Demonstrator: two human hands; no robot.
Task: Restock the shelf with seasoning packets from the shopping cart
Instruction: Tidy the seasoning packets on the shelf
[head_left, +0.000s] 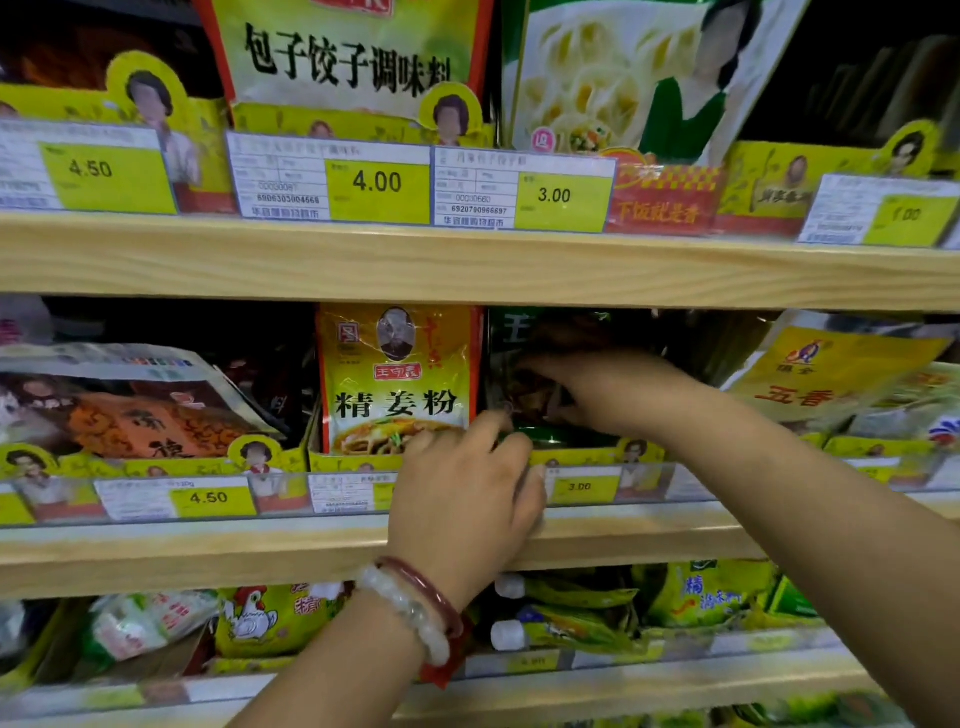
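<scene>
Both hands at middle shelf, frame centre. Right hand fingers curled round dark green packet standing right of yellow ginger-powder packet. Left hand fingers curled on its lower edge, grip unclear

The head camera is looking straight ahead, tilting slightly down, sitting very close to the middle shelf. Its wide lens is bowing the boards. Both forearms are entering from below.
</scene>
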